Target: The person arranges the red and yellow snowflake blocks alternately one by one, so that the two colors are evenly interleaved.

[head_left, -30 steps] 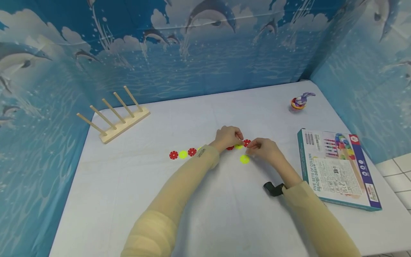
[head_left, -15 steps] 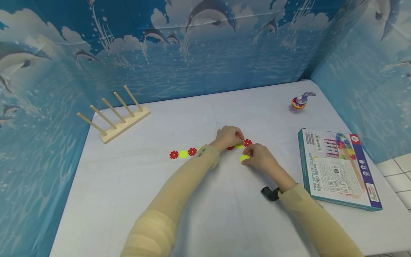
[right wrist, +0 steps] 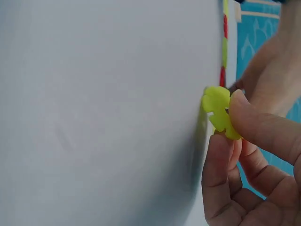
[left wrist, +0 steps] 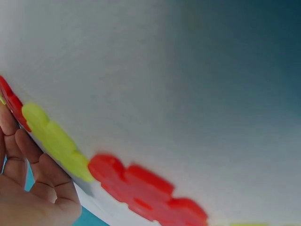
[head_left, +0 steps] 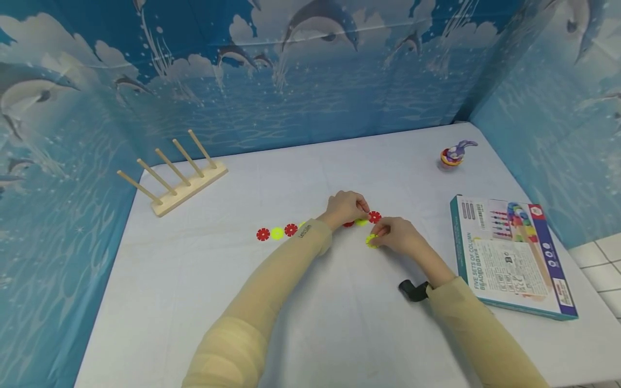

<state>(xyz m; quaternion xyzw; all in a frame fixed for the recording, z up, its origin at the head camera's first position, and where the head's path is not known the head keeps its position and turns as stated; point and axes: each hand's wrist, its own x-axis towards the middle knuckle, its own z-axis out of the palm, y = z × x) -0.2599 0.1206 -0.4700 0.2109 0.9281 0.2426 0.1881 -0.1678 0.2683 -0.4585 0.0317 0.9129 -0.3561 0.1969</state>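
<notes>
A row of red and yellow notched plastic discs (head_left: 291,230) runs across the table, neighbouring edges meeting in the left wrist view. My left hand (head_left: 345,207) holds the row near its right end, fingers beside a yellow disc (head_left: 361,221) and the red end disc (head_left: 374,216); its exact grip is partly hidden. My left sleeve covers the row's middle. In my right hand (head_left: 399,235), thumb and fingers pinch a loose yellow flower-shaped disc (right wrist: 217,109), tilted up and held just in front of the row's right end.
A wooden stand with several upright pegs (head_left: 190,191) is at the back left. A flat picture box (head_left: 511,256) lies at the right. Behind it sits a small purple figure in a round cup (head_left: 453,154). Dolphin-print cloth (head_left: 291,108) walls the table's back and sides.
My right hand has come down to the loose yellow disc lying on the table, pinched it and tilted it up. The left hand stays in place on the row.
</notes>
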